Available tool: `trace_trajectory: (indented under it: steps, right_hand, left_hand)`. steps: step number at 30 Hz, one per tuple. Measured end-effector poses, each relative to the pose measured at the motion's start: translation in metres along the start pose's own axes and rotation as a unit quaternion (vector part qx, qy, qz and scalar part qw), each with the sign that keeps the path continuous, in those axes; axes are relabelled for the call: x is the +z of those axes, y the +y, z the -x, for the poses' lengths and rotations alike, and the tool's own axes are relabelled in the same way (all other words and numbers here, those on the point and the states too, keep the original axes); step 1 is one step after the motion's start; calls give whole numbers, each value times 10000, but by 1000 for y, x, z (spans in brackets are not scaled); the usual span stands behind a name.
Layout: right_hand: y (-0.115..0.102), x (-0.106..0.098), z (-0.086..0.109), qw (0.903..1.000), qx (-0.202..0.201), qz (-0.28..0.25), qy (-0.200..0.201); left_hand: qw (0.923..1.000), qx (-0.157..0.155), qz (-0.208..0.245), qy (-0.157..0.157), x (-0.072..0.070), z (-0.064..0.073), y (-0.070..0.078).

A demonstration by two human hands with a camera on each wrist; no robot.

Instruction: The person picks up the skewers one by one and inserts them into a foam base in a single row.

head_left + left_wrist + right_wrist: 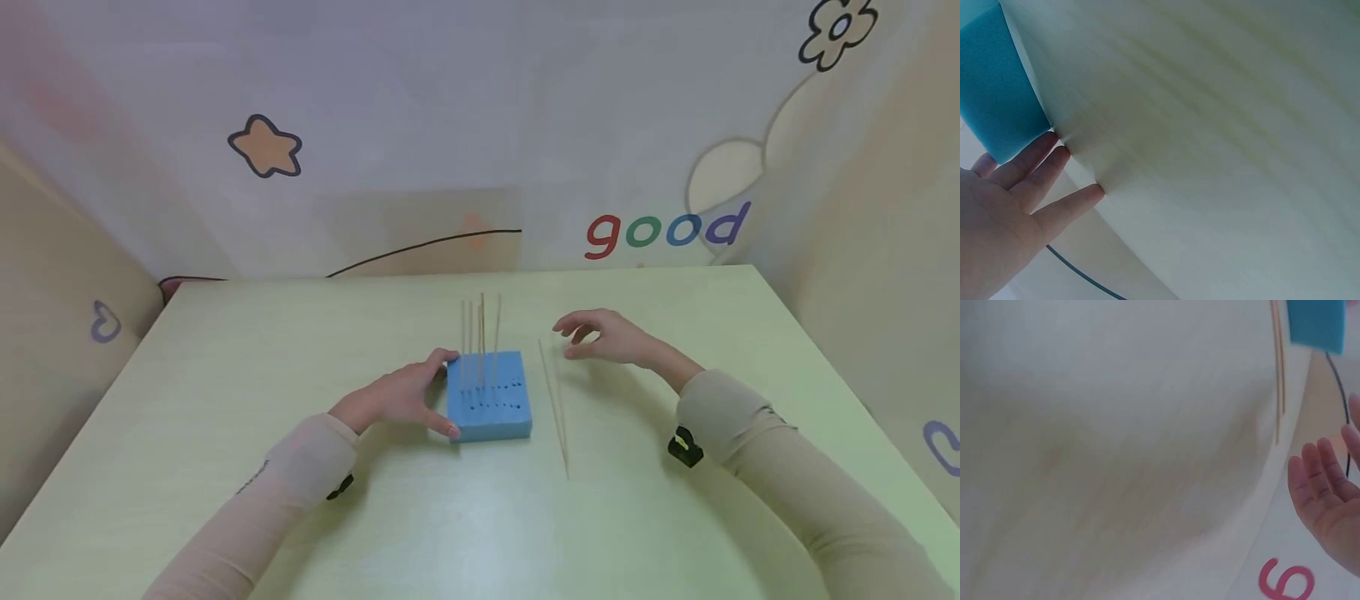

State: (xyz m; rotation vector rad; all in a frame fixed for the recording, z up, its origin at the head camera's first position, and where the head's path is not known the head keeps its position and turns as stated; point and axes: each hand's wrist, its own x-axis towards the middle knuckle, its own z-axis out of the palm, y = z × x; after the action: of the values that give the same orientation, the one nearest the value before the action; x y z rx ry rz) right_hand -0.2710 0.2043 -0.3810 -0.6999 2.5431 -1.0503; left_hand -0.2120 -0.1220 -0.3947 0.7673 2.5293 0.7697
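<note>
A blue foam block (490,422) with rows of small holes in its top sits on the table. Several thin wooden sticks (471,333) stand upright in it. My left hand (401,393) holds the block by its left side, thumb at the front corner and a finger at the back corner. In the left wrist view, other fingers (1069,212) extend below the block. To the block's right, two loose thin sticks (557,408) lie close together. Just right of their far ends hovers my right hand (607,336), fingers loosely bent, with nothing visible in its grasp.
The pale yellow-green table (247,350) meets a printed wall covering (420,125) at the back. Side panels (67,275) flank it left and right. Dark wrist pieces (686,447) show under the sleeves.
</note>
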Motion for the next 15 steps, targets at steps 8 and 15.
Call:
trace_trajectory:
  steps: [8,15]
  right_hand:
    - [20,-7,-22,9979,296,256,-508]
    - [29,-6,-42,9948,606,474,-666]
  left_hand:
    - [10000,-5,1,-48,0,0,1]
    - [9999,-120,-123,19,-1,0,0]
